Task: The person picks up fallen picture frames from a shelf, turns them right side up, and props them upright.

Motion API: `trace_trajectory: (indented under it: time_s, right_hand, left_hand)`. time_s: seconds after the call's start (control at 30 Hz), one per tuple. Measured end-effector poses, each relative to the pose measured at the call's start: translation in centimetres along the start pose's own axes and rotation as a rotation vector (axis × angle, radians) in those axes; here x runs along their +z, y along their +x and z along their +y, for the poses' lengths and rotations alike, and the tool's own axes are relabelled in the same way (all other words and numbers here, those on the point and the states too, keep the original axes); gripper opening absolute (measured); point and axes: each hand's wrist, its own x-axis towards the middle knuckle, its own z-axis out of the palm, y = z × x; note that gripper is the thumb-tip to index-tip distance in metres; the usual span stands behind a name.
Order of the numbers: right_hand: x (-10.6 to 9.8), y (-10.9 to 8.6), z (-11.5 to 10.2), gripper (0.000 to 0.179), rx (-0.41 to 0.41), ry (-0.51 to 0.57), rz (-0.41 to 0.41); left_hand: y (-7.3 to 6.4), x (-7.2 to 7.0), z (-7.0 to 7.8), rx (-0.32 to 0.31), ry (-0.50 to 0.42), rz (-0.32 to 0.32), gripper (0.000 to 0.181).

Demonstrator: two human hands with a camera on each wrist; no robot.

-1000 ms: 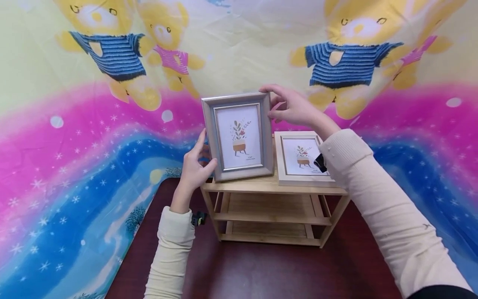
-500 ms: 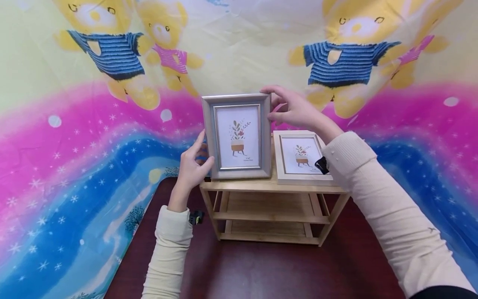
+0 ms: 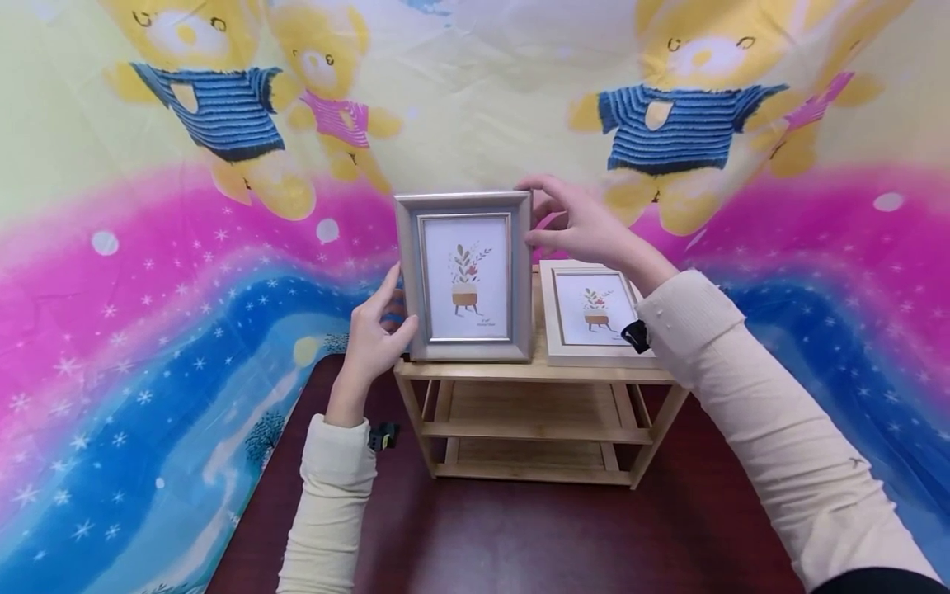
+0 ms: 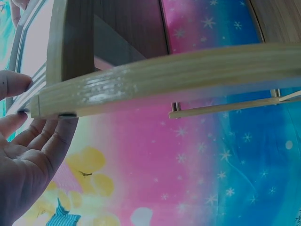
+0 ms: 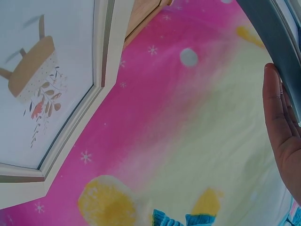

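Observation:
A silver-grey picture frame (image 3: 463, 351) stands upright at the left end of the top of a wooden shelf rack (image 3: 475, 373), its potted-plant print facing me. My left hand (image 3: 369, 338) holds its left edge low down, thumb toward the front and fingers reaching behind. At the upper right corner, my right hand (image 3: 567, 221) grips the frame between thumb and curled fingers. In the left wrist view, fingertips of the left hand (image 4: 28, 155) meet the frame's edge beside the rack's corner. The right wrist view shows the right hand (image 5: 284, 127) against the frame's grey side (image 5: 277, 42).
A cream picture frame (image 3: 557, 360) with the same print lies flat on the rack's right half, under the right forearm. The rack has lower shelves (image 3: 534, 408) and stands on a dark red table (image 3: 505, 536). A printed bear cloth (image 3: 475, 107) hangs behind.
The grey frame was tilted a second ago and has straightened, its bottom edge now level along the rack top. Both hands have stayed on it. The whole view has shifted slightly.

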Motion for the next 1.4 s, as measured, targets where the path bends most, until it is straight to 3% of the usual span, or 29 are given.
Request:
trace_trajectory:
  time_s: [0.3,0.4,0.53,0.63,0.87,1.07,1.23,1.4]
  right_hand:
    - [-0.4,-1.3,0.3,0.062,0.0,-0.04,0.03]
    - [-0.8,-2.3,0.4,0.057,0.012,-0.062,0.058]
    - [-1.2,-4.1,0.3,0.05,0.024,-0.081,0.088]
    - [-1.5,-5.5,0.3,0.042,0.011,-0.093,0.11]
    - [-2.1,-8.8,0.6,0.026,-0.001,-0.126,0.146]
    - [-2.3,-11.5,1.1,0.021,-0.007,-0.123,0.158]
    - [-2.4,-13.3,1.8,0.025,0.065,-0.141,0.193]
    - [-2.8,-14.6,2.6,0.028,0.07,-0.161,0.196]
  left_hand:
    - [-0.5,-0.1,1.0,0.006,0.087,0.012,0.068]
    - [-0.8,0.0,1.8,0.061,0.124,0.09,0.059]
    - [-1.3,0.4,3.0,0.176,0.107,0.23,0.035]
    - [-1.6,0.9,4.0,0.251,0.065,0.263,0.021]
    - [-2.0,2.7,6.1,0.341,-0.002,0.241,0.014]
    - [-2.6,4.7,7.4,0.343,-0.066,0.215,0.015]
    - [-3.1,6.3,7.9,0.35,-0.109,0.187,0.016]
    - [-3.2,8.0,8.7,0.357,-0.148,0.15,0.018]
